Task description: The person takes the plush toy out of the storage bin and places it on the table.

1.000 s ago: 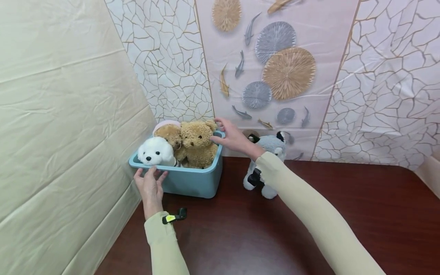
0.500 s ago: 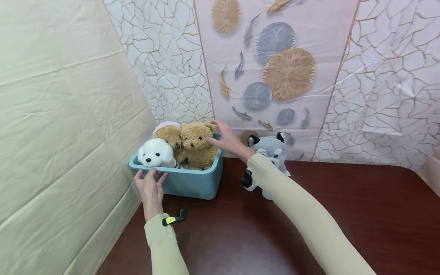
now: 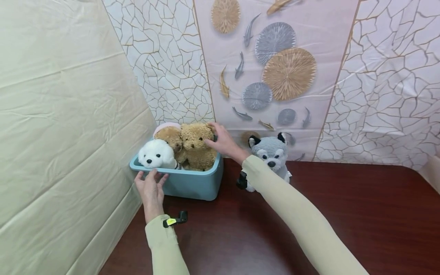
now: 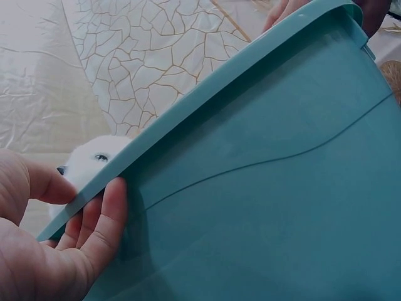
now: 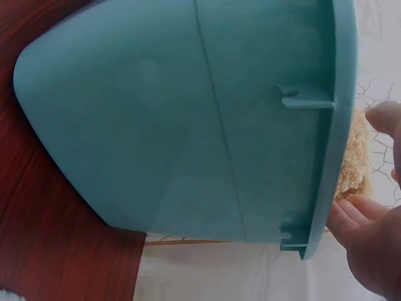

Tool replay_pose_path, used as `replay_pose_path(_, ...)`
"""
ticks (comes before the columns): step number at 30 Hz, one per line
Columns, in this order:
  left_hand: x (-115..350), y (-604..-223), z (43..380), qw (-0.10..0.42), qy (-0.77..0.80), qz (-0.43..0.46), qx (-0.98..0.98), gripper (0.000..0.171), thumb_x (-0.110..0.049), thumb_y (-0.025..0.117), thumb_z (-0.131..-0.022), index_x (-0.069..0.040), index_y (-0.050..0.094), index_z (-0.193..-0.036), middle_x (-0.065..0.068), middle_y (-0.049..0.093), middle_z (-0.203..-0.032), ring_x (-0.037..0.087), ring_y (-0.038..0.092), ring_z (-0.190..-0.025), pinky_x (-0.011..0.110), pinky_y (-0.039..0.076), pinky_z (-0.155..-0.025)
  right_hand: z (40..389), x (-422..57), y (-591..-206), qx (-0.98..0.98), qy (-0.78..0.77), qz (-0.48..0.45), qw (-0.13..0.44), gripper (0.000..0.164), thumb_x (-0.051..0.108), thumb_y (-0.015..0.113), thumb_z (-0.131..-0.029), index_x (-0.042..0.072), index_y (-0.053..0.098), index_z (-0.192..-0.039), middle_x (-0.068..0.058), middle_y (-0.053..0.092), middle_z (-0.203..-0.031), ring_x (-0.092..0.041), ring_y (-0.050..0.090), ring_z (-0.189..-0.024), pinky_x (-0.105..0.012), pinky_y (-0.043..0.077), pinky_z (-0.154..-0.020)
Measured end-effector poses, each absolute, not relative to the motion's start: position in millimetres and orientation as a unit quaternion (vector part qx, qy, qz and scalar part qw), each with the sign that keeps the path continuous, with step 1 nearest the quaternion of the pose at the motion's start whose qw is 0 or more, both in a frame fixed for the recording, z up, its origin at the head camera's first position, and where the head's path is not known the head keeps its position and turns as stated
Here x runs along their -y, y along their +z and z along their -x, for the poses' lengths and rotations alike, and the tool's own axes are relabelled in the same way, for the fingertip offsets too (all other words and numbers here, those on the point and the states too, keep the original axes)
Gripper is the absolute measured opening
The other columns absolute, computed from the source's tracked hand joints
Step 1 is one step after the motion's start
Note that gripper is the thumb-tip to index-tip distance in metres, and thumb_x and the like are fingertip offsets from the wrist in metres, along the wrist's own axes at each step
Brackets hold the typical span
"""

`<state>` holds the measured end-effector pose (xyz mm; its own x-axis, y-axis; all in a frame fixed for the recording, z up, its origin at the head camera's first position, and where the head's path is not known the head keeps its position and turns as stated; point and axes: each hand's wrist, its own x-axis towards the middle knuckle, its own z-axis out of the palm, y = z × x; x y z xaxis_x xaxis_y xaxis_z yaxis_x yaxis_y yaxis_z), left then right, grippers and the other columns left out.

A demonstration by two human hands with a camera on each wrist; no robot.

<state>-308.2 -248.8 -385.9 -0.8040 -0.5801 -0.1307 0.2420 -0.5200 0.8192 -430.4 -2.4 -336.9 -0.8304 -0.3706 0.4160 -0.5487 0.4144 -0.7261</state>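
A light-blue storage bin stands on the table against the left wall, full of plush toys. My left hand pinches its front rim, thumb inside and fingers under the lip, as the left wrist view shows. A curly tan teddy bear sits upright at the bin's right end. My right hand is at the bear's ear, fingertips behind its head and thumb beside its face; in the right wrist view its fingers touch the fur. A white plush dog and a brown plush with a pink top fill the left side.
A grey-and-white husky plush sits on the dark red-brown table, right of the bin and partly behind my right forearm. A cream cloth wall borders the left side. A patterned cloth hangs behind.
My right hand has moved left and slightly down, from the bin's right end onto the bear's ear. More of the husky's face shows. The left hand keeps its place on the rim.
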Motion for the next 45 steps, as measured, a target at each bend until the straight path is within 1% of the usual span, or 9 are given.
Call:
replay_pose_path(9, 246.0, -388.4, 307.4, 0.236, -0.847, -0.202, 0.431, 0.073, -0.007, 0.057, -0.095, -0.015, 0.01, -0.15, 0.003, 0.04, -0.113, 0.015, 0.052, -0.088, 0.03, 0.061, -0.079, 435.7, 1.7, -339.4, 0.847, 0.475, -0.228, 0.068, 0.073, 0.031, 0.063, -0.095, 0.014, 0.024, -0.155, -0.016, 0.028, -0.156, -0.033, 0.033, -0.142, -0.055, 0.039, -0.111)
replay_pose_path(14, 246.6, -384.8, 307.3, 0.236, -0.845, -0.204, 0.434, 0.073, -0.007, 0.057, -0.095, -0.016, 0.01, -0.15, 0.003, 0.039, -0.114, 0.016, 0.051, -0.092, 0.031, 0.061, -0.082, 436.8, 10.6, -337.3, 0.857, 0.455, -0.235, 0.066, 0.08, 0.033, 0.065, -0.092, 0.014, 0.02, -0.156, -0.012, 0.028, -0.159, -0.031, 0.03, -0.146, -0.053, 0.033, -0.117)
replay_pose_path(21, 247.9, -384.1, 309.8, 0.236, -0.847, -0.2, 0.432, 0.073, -0.008, 0.059, -0.095, -0.017, 0.012, -0.15, 0.004, 0.041, -0.116, 0.016, 0.054, -0.092, 0.032, 0.061, -0.081, 437.8, 20.6, -341.2, 0.871, 0.432, -0.228, 0.057, 0.085, 0.038, 0.067, -0.091, 0.02, 0.016, -0.157, -0.014, 0.03, -0.157, -0.035, 0.036, -0.141, -0.055, 0.038, -0.113)
replay_pose_path(28, 249.4, -385.2, 309.6, 0.242, -0.844, -0.201, 0.433, 0.073, -0.007, 0.058, -0.095, -0.016, 0.011, -0.15, 0.004, 0.041, -0.116, 0.017, 0.053, -0.091, 0.032, 0.061, -0.081, 435.5, 25.2, -339.2, 0.878, 0.418, -0.231, 0.04, 0.092, 0.039, 0.071, -0.088, 0.019, 0.013, -0.158, -0.02, 0.028, -0.151, -0.035, 0.046, -0.127, -0.051, 0.046, -0.103)
replay_pose_path(33, 249.2, -386.3, 309.3, 0.244, -0.843, -0.204, 0.434, 0.074, -0.007, 0.058, -0.095, -0.016, 0.01, -0.151, 0.004, 0.041, -0.116, 0.017, 0.053, -0.091, 0.032, 0.061, -0.083, 432.9, 27.8, -340.0, 0.886, 0.397, -0.239, 0.022, 0.089, 0.044, 0.072, -0.087, 0.02, 0.022, -0.156, -0.021, 0.03, -0.143, -0.03, 0.043, -0.113, -0.047, 0.046, -0.093)
replay_pose_path(37, 248.2, -385.9, 309.1, 0.242, -0.842, -0.206, 0.436, 0.074, -0.007, 0.058, -0.095, -0.016, 0.01, -0.151, 0.004, 0.041, -0.115, 0.017, 0.053, -0.092, 0.032, 0.06, -0.084, 431.7, 28.5, -340.7, 0.893, 0.383, -0.233, 0.029, 0.083, 0.047, 0.073, -0.085, 0.019, 0.031, -0.151, -0.019, 0.031, -0.137, -0.028, 0.035, -0.115, -0.045, 0.043, -0.093)
replay_pose_path(39, 248.1, -385.5, 309.3, 0.241, -0.841, -0.207, 0.438, 0.074, -0.007, 0.058, -0.095, -0.017, 0.01, -0.151, 0.004, 0.041, -0.115, 0.017, 0.053, -0.093, 0.032, 0.06, -0.084, 431.3, 28.7, -340.3, 0.894, 0.381, -0.234, 0.032, 0.079, 0.046, 0.074, -0.085, 0.017, 0.034, -0.147, -0.017, 0.033, -0.135, -0.029, 0.036, -0.118, -0.045, 0.044, -0.094)
replay_pose_path(42, 248.2, -384.9, 309.7, 0.243, -0.84, -0.208, 0.438, 0.074, -0.007, 0.058, -0.095, -0.016, 0.011, -0.151, 0.004, 0.041, -0.115, 0.017, 0.053, -0.092, 0.032, 0.06, -0.083, 430.5, 28.9, -338.1, 0.891, 0.384, -0.242, 0.024, 0.076, 0.045, 0.074, -0.085, 0.014, 0.035, -0.141, -0.015, 0.037, -0.139, -0.028, 0.043, -0.124, -0.045, 0.046, -0.099)
replay_pose_path(45, 248.9, -384.7, 309.5, 0.245, -0.839, -0.212, 0.437, 0.074, -0.006, 0.058, -0.095, -0.016, 0.011, -0.151, 0.004, 0.041, -0.115, 0.016, 0.054, -0.091, 0.032, 0.061, -0.082, 429.1, 29.9, -335.8, 0.887, 0.389, -0.248, -0.002, 0.075, 0.045, 0.075, -0.084, 0.013, 0.032, -0.136, -0.014, 0.045, -0.141, -0.027, 0.054, -0.119, -0.043, 0.05, -0.096)
